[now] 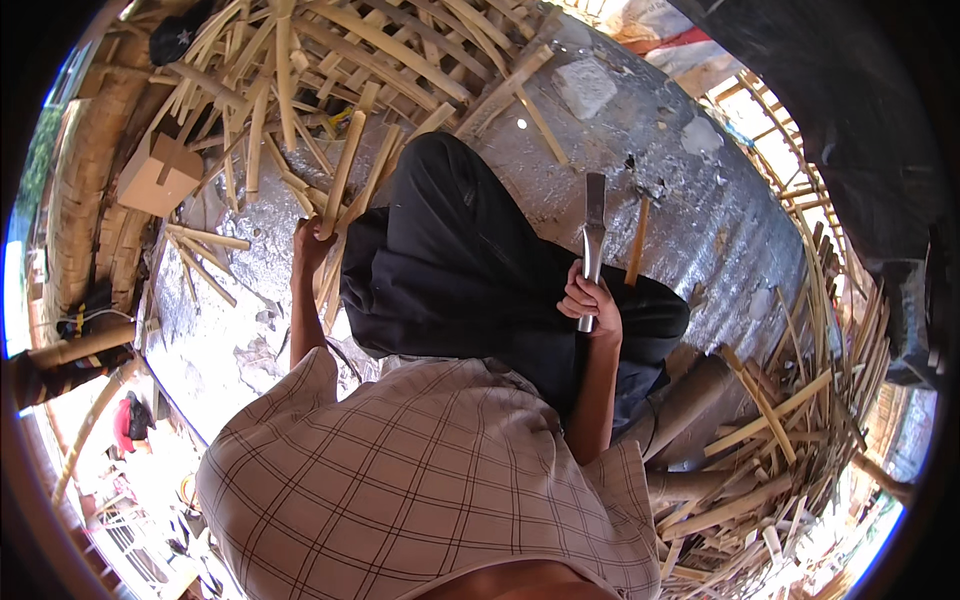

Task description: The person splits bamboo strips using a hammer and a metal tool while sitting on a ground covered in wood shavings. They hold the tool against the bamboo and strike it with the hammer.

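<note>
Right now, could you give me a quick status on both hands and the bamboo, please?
Left hand shut on bamboo strip, upright. Right hand shut on broad blade, raised clear of the strip. Loose bamboo pile behind.

R hand [590,300] grips chisel [594,228]; L hand [312,245] holds bamboo strip [342,175]

Head-worn fisheye, steeply downward, close

A plain brown cardboard box [158,175] sits upper left among bamboo strips [300,60].
</note>
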Demonstrator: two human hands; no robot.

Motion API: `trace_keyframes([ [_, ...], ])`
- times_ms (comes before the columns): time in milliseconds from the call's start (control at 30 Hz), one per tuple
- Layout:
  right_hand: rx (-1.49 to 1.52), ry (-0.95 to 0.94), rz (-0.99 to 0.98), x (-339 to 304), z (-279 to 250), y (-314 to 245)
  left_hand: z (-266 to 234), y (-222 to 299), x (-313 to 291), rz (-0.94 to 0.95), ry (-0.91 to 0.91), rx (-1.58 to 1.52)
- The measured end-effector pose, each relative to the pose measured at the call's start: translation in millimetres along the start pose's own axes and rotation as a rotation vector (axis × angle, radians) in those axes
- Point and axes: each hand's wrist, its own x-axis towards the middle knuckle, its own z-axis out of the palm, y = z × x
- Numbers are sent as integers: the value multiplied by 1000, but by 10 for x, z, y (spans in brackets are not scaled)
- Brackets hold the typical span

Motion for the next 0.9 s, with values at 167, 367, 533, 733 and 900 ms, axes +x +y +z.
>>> trace_keyframes([
  [167,5,40,-71,82,-17,92,-471,667,-127,-212,35,-204],
  [367,-46,51,-133,99,-162,130,-924,908,-181,-55,174,-1],
  [533,-247,420,-21,218,-256,95,-1195,1209,-283,-187,163,-255],
  [733,-1416,716,-18,797,-128,-237,-1152,1376,-205,-144,219,-126],
  [900,-2059,584,-304,1366,-199,-369,-1174,1553,-66,-50,266,-100],
])
